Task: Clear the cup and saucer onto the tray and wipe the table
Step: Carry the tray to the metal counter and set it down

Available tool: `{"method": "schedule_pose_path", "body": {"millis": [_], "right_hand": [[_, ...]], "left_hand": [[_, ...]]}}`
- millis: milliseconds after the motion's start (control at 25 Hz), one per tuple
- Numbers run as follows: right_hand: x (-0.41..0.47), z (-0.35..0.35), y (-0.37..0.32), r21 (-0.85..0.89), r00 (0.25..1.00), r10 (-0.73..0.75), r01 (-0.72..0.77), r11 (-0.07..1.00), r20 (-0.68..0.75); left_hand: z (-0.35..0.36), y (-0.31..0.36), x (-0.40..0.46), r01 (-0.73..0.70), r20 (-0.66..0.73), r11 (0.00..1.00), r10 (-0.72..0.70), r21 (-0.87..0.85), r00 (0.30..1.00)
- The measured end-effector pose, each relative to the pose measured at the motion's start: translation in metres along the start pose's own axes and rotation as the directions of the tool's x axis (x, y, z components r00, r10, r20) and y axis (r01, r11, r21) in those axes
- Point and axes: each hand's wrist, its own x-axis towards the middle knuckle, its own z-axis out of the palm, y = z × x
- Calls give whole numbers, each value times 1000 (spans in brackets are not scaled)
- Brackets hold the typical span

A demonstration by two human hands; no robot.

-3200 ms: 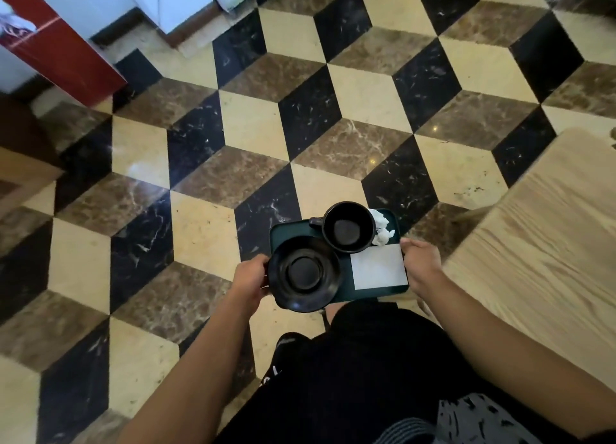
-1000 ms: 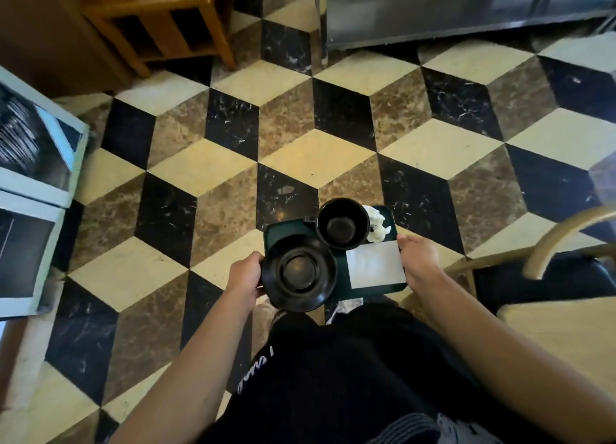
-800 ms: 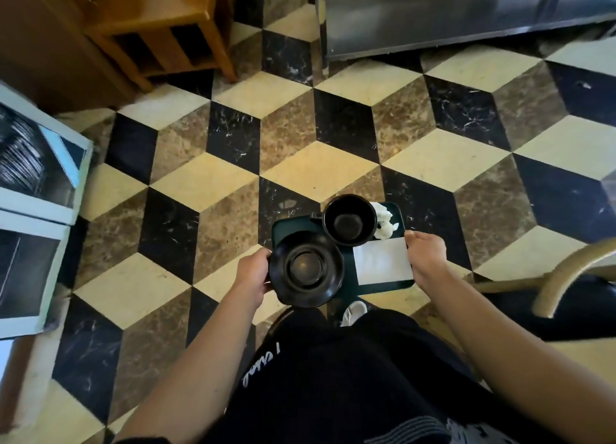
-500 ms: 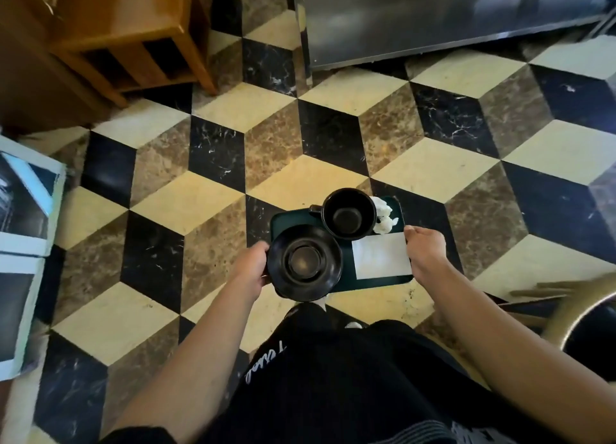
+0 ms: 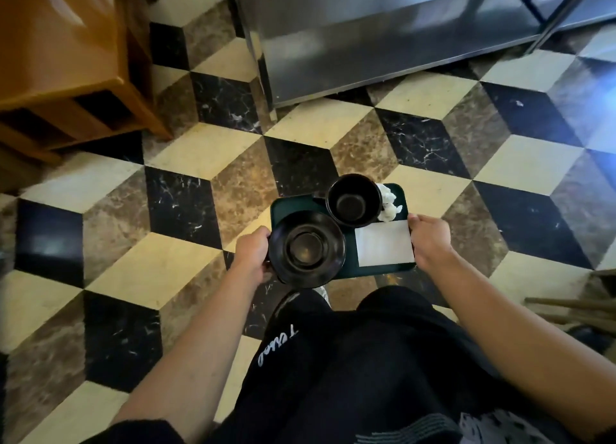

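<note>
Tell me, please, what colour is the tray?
Dark green; the tray shows best in the head view.

Dark green tray [image 5: 293, 206], smooth, plastic-looking, with a low sheen. Black saucer [image 5: 306, 247] and black cup [image 5: 354, 199], both glossy, apparently glazed ceramic, showing soft highlights. Flat white paper napkin [image 5: 384, 242], matt; crumpled white tissue [image 5: 388, 203], soft and creased. Floor [image 5: 200, 150] of polished marble-like tiles, veined, in cream, brown and black. Cabinet [image 5: 383, 33] of brushed, reflective metal. Furniture [image 5: 60, 50] of varnished, orange-brown wood.
</note>
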Motion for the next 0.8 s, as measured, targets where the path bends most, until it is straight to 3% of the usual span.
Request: {"method": "schedule_pose_path", "body": {"millis": [320, 800], "right_hand": [[60, 61, -94, 31, 1000, 32, -31, 999, -1], [216, 146, -281, 10, 998, 22, -23, 1000, 67]], "left_hand": [[21, 109, 64, 33, 24, 999, -33, -5, 999], [97, 303, 165, -1, -70, 1000, 1, -2, 998]]}}
